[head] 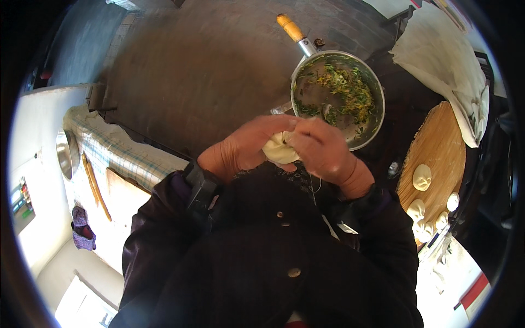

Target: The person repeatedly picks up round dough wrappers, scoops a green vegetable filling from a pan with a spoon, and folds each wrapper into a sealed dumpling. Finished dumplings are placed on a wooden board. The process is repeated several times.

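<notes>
Between my two hands is a pale dough bun point(280, 150) with folds gathered on its upper right side. My left hand point(256, 137) cups it from the left. The fingers of my right hand point(320, 149) press at its gathered edge, hiding part of the dough. Just beyond my hands is a metal pan point(381, 100) with a wooden handle point(290, 27). Chopped green and yellow filling point(348, 90) lies spread inside it, mostly on the right side.
A wooden board point(434, 143) on the right carries a shaped bun point(422, 177) and several others toward its near end. A pale cloth point(447, 61) hangs over its far end. At left, a table with a checked cover point(127, 145) bears a metal bowl point(65, 155) and wooden sticks point(95, 186).
</notes>
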A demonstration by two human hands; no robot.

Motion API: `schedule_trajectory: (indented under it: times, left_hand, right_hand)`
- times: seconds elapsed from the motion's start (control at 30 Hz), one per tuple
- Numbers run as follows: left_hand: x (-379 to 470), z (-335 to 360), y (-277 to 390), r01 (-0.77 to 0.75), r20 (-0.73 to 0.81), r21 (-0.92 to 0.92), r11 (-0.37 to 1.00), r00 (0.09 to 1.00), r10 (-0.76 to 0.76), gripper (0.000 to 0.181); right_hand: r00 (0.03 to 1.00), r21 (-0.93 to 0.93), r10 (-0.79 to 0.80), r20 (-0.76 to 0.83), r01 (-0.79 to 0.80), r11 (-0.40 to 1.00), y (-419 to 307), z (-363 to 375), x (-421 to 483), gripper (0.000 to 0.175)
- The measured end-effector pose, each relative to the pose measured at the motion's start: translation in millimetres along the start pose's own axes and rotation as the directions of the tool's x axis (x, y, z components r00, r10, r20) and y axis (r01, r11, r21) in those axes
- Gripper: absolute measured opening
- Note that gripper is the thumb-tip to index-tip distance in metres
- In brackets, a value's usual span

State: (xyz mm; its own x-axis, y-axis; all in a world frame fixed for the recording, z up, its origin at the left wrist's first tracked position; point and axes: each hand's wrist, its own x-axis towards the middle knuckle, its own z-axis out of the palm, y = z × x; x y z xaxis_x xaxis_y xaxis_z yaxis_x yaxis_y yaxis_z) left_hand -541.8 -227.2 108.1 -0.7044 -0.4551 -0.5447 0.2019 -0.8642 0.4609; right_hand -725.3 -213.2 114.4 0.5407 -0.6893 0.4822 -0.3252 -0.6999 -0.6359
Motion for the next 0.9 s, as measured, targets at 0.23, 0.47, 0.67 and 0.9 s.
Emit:
schedule_trajectory:
  times: [0.23, 0.47, 0.67, 0.9]
  left_hand:
    - [-1.3, 7.4, 9.0, -0.055, 0.101, -0.113, 0.992, 0.993, 0.067, 0.066]
    - [7.5, 8.1, -12.5, -0.355, -0.229, -0.113, 0.928, 0.918, 0.323, 0.056]
    - [8.4, 0.3, -11.0, -0.375, -0.168, -0.151, 0.915, 0.922, 0.350, 0.047]
    - [8.3, -5.8, -10.8, -0.261, -0.113, -0.230, 0.938, 0.964, 0.240, 0.041]
  right_hand:
    - [0.968, 0.126, 0.237, -0.076, -0.227, 0.966, -6.5, -15.7, 11.9, 0.016]
    - [0.807, 0.365, 0.576, -0.129, -0.501, 0.785, 5.7, 10.3, 2.3, 0.013]
    - [0.814, 0.311, 0.547, -0.197, -0.477, 0.822, 7.0, 3.2, -1.6, 0.015]
    - [0.889, 0.308, 0.449, -0.090, -0.403, 0.862, 7.0, 6.9, 0.8, 0.016]
